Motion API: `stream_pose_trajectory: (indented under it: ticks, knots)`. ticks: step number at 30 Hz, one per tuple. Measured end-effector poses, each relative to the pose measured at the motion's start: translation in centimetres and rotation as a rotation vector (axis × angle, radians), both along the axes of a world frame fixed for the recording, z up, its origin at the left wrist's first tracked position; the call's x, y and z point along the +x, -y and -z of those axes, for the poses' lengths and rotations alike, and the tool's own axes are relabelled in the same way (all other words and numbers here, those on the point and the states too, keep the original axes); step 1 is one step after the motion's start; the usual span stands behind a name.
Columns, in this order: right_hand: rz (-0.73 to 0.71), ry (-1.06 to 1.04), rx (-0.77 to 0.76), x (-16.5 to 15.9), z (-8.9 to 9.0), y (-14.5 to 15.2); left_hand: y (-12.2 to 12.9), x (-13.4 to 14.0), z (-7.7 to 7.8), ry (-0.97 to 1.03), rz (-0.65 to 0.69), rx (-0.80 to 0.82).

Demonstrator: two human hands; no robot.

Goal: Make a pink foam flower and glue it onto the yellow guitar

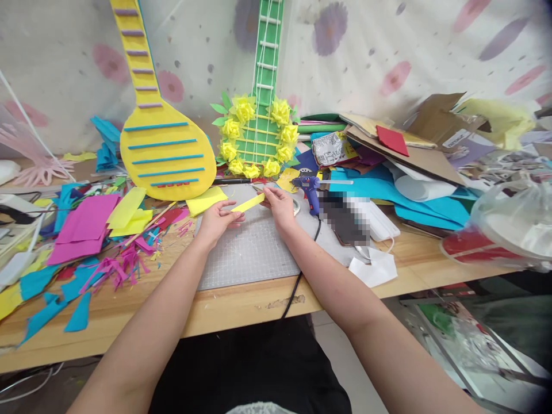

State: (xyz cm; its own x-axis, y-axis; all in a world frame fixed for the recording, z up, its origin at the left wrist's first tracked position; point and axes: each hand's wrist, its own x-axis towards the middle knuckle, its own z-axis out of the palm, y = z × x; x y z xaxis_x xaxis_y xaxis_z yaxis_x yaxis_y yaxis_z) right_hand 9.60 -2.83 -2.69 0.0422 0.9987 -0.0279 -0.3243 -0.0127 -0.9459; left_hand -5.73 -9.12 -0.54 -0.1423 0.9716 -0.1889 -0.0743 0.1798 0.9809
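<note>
Between my two hands, a narrow strip of yellow paper (249,203) is stretched above the grey cutting mat (245,253). My left hand (219,219) pinches its left end between thumb and fingers. The right end is gripped by my right hand (278,202), close to what look like scissors (295,207) mostly hidden behind that hand. A folded yellow paper (206,200) lies just beyond my left hand. Behind the mat stands a green paper instrument (259,146) ringed with yellow paper flowers (280,112). A yellow instrument (172,155) with blue strips leans to its left.
A blue glue gun (313,192) with a black cord (297,282) lies right of my hands, beside a blurred-out phone (345,217). Magenta paper (84,227) and scraps cover the left. Cardboard (405,152), blue sheets (431,213) and a plastic-wrapped bucket (483,244) crowd the right.
</note>
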Motion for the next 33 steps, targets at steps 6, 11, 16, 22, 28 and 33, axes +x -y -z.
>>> stream_pose_trajectory:
  ticks: [6, 11, 16, 22, 28, 33]
  knots:
    - [0.087, 0.061, 0.079, 0.5, 0.0, 0.3, -3.1, -0.8, -1.6, -0.163, -0.145, 0.080]
    - [0.086, 0.146, 0.063, 1.2, 0.2, 0.3, -7.1, -0.4, -1.8, -0.366, -0.152, -0.061]
    - [0.077, 0.176, 0.030, 1.2, 0.5, 0.3, -9.3, -0.7, -1.2, -0.682, -0.139, -0.090]
    - [0.048, 0.236, 0.091, 0.5, 1.1, 0.7, -8.9, -0.5, -1.6, -0.969, -0.112, 0.017]
    - [0.040, 0.310, 0.123, 0.4, 1.2, 0.9, -9.0, 0.9, -1.7, -0.954, -0.222, -0.043]
    - [0.058, 0.365, 0.134, 0.5, 1.3, 0.8, -7.5, 1.1, -3.2, -1.312, -0.035, -0.146]
